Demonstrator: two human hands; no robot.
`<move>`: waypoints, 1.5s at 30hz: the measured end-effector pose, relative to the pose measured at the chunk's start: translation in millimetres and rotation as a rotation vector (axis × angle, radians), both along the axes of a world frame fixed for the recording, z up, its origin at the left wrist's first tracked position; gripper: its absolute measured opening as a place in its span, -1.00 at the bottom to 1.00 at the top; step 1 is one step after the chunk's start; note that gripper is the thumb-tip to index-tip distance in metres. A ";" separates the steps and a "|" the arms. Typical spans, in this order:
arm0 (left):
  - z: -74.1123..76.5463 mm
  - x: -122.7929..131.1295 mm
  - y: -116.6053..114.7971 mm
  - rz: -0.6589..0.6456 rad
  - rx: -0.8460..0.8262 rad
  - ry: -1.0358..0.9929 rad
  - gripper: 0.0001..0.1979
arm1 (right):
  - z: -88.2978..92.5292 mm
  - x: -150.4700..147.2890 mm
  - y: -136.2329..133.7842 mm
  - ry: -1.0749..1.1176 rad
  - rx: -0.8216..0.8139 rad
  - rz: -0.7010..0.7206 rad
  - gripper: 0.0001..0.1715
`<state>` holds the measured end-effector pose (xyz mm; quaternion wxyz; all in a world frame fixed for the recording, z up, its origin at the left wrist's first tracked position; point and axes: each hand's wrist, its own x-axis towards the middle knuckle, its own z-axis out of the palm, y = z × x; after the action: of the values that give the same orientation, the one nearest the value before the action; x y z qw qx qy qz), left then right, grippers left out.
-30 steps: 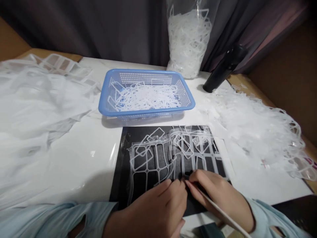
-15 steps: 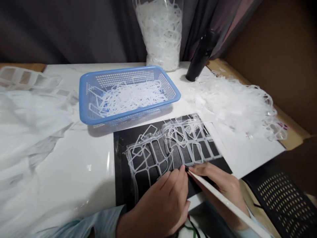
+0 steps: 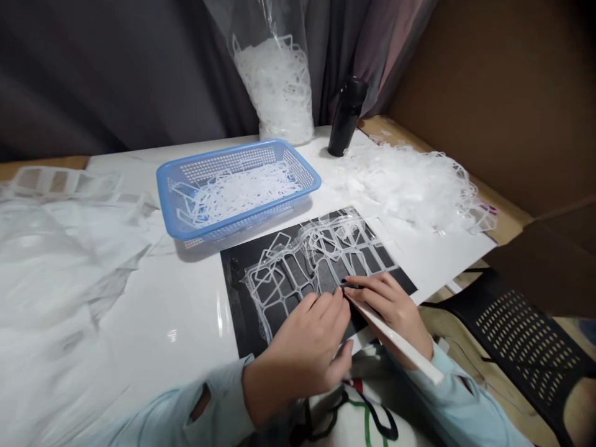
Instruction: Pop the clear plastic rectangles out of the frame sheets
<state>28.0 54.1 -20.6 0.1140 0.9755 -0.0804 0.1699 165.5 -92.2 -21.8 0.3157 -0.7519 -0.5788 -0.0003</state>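
Observation:
My right hand [image 3: 395, 310] is closed round a long, flat white tool [image 3: 395, 338] with a thin dark tip pointing at the board. Beside that tip, my left hand [image 3: 310, 335] has its fingers bent together, thumb tucked low; what they pinch, if anything, is hidden. Both hands meet at the near edge of a clear plastic sheet [image 3: 298, 290] marked with rows of whitish rounded rectangular outlines. Several loose thin white frames [image 3: 321, 239] lie tangled on its far part. Under the sheet is a black board [image 3: 235, 310].
Behind the board, a blue basket [image 3: 244, 216] holds many white frames. A clear bag [image 3: 284, 93] of frames and a black bottle [image 3: 347, 118] stand at the back. Frames are heaped [image 3: 410, 186] at right; plastic sheets [image 3: 51, 279] cover the left. A black chair [image 3: 521, 335] is at right.
The camera view has shifted, showing more of my sleeves and the chair. Both hands stay at the sheet's near edge, with the white tool still in the right one.

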 end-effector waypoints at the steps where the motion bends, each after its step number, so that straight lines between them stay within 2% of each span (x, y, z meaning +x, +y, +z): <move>1: 1.7 0.4 1.0 -0.006 -0.001 0.018 -0.58 | 0.0 -0.4 0.3 -0.015 -0.005 -0.001 -0.78; 10: 11.8 1.0 5.1 -0.033 -0.010 0.130 -0.68 | -7.0 -0.1 8.0 -0.065 -0.022 -0.038 -0.82; 15: 11.6 1.2 4.7 -0.035 0.013 0.115 -0.71 | -3.2 14.2 16.9 -0.104 0.018 -0.100 -0.83; 25: 10.9 0.2 4.6 -0.028 0.000 0.104 -0.74 | 43.9 85.2 53.0 -0.344 0.333 -0.315 -0.91; 30: 7.2 1.7 4.4 -0.020 -0.013 0.085 -0.75 | 66.8 106.7 73.1 -0.366 0.422 -0.388 -0.89; 33: 4.4 3.1 5.3 -0.025 -0.013 0.060 -0.75 | 77.5 102.8 76.8 -0.301 0.423 -0.321 -0.90; 35: 2.8 3.7 5.9 -0.023 -0.003 0.032 -0.73 | 80.0 93.4 75.8 -0.188 0.341 -0.200 -0.95; 38: 1.1 3.1 6.2 -0.015 0.008 -0.014 -0.66 | 75.4 78.6 70.9 0.040 0.141 0.032 -0.96; 40: 0.2 2.2 6.6 -0.019 0.011 -0.055 -0.62 | 68.3 73.4 65.4 0.161 0.065 0.132 -0.92; 42: -0.6 1.9 7.9 -0.048 0.012 -0.076 -0.59 | 59.7 72.6 57.4 0.243 0.041 0.131 -0.87; 45: -1.5 3.3 11.1 -0.110 -0.009 -0.005 -0.45 | 47.0 73.5 41.0 0.366 0.017 0.022 -0.81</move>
<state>31.4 65.2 -22.1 0.1275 0.9687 -0.1332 0.1663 238.9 -51.1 25.2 0.4222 -0.7303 -0.5198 0.1350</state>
